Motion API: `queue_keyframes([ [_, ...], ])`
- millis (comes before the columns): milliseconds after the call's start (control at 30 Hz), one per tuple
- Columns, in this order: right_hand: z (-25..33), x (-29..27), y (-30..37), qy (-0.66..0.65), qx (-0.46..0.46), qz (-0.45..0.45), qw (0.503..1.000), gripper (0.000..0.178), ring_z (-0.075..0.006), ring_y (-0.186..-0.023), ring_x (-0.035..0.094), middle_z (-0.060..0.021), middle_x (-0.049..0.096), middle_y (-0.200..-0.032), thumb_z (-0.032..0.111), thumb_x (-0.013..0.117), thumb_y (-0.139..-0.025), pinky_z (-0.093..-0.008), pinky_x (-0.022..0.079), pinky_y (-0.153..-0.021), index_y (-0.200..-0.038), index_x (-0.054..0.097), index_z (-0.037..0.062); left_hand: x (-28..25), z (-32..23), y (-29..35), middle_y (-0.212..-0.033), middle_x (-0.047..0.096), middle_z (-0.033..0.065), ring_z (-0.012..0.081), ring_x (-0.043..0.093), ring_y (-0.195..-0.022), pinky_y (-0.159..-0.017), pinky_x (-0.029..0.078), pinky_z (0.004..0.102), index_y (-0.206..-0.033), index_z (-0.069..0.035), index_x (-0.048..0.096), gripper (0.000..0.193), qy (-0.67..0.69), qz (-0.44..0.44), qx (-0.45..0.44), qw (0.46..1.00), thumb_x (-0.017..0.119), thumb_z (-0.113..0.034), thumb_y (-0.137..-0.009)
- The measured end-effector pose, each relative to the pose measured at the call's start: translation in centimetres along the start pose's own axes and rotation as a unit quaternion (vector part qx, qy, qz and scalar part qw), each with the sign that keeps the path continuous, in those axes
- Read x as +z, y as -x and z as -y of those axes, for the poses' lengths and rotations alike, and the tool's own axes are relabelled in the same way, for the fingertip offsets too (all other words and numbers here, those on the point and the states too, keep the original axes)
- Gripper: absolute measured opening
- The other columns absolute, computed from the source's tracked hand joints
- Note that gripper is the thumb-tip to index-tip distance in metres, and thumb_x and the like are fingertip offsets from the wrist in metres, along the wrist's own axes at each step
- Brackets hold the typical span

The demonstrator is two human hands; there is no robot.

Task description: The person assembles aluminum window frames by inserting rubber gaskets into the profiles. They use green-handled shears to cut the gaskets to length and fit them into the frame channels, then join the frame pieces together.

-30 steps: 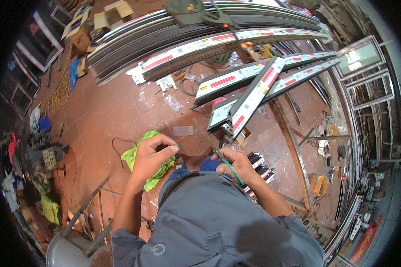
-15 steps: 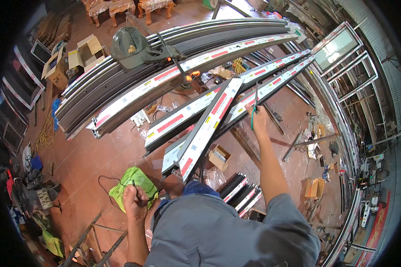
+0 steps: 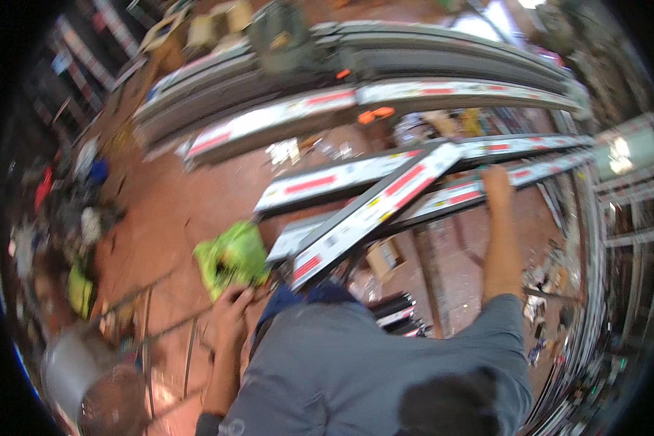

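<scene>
My right hand (image 3: pixel 497 185) reaches far forward over the long profile bar (image 3: pixel 463 193) with white and red protective film. A trace of green handle shows at its fingers, which are closed on scissors that are mostly smeared by motion. My left hand (image 3: pixel 231 309) is low on the left, fingers pinched together on a small dark piece, hard to make out. Just beyond it lies a bright green bag (image 3: pixel 230 256). A shorter filmed profile (image 3: pixel 378 213) lies slantwise across two longer ones, its near end close to my waist.
A stack of long dark profiles (image 3: pixel 269 112) runs across the back, with a dark cap (image 3: pixel 277 36) on it. A small open carton (image 3: pixel 385 258) stands below the bars. Metal rods (image 3: pixel 147 341) and a grey bucket (image 3: pixel 80 367) are at lower left; glazed frames (image 3: pixel 628 156) lean at right.
The view has swung, so the scene sits farther right and is blurred. My right hand, with the scissors, has gone farther forward over the bar. My left hand has come down nearer my waist.
</scene>
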State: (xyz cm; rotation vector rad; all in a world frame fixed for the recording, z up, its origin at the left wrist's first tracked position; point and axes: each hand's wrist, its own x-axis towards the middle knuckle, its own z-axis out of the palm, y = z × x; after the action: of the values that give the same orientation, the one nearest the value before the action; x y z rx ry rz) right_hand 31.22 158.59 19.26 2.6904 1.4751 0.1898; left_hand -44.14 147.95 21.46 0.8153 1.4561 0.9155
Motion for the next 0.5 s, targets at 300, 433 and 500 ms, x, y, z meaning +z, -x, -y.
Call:
queue_keyframes([
  [300, 5.3, -8.0, 4.4, -0.180, 0.041, -0.099, 0.978, 0.051, -0.0400, -0.117, 0.069, -0.0239, 0.074, -0.121, 0.040, 0.064, -0.100, -0.0476, 0.052, -0.100, -0.128, 0.070, -0.0021, 0.8, -4.1, 1.1, -0.106, 0.074, 0.0121, 0.0169, 0.073, -0.094, -0.085, 0.060, 0.0310, -0.108, 0.006, 0.068, 0.011, 0.064, -0.005, -0.018, 0.998, 0.070, -0.002, -0.100],
  [433, 16.7, -14.1, 13.5, -0.422, -0.021, -0.154, 0.893, 0.033, -0.0234, -0.102, 0.071, -0.0131, 0.077, -0.116, 0.026, 0.064, -0.106, -0.0364, 0.054, -0.092, -0.124, 0.074, 0.0004, -0.6, -8.0, 0.7, -0.102, 0.075, 0.0118, 0.0150, 0.072, -0.090, -0.081, 0.059, 0.0290, -0.098, 0.003, 0.066, 0.008, 0.029, 0.042, 0.019, 0.999, 0.073, -0.001, -0.097],
  [500, 23.8, -17.1, 20.9, -0.458, -0.118, -0.103, 0.875, 0.027, -0.0192, -0.100, 0.070, -0.0099, 0.076, -0.114, 0.021, 0.067, -0.105, -0.0352, 0.055, -0.090, -0.121, 0.074, 0.0006, -0.8, -9.9, 0.5, -0.098, 0.076, 0.0123, 0.0156, 0.072, -0.088, -0.078, 0.059, 0.0295, -0.096, 0.001, 0.065, 0.013, 0.037, 0.060, 0.065, 0.995, 0.078, -0.001, -0.094],
])
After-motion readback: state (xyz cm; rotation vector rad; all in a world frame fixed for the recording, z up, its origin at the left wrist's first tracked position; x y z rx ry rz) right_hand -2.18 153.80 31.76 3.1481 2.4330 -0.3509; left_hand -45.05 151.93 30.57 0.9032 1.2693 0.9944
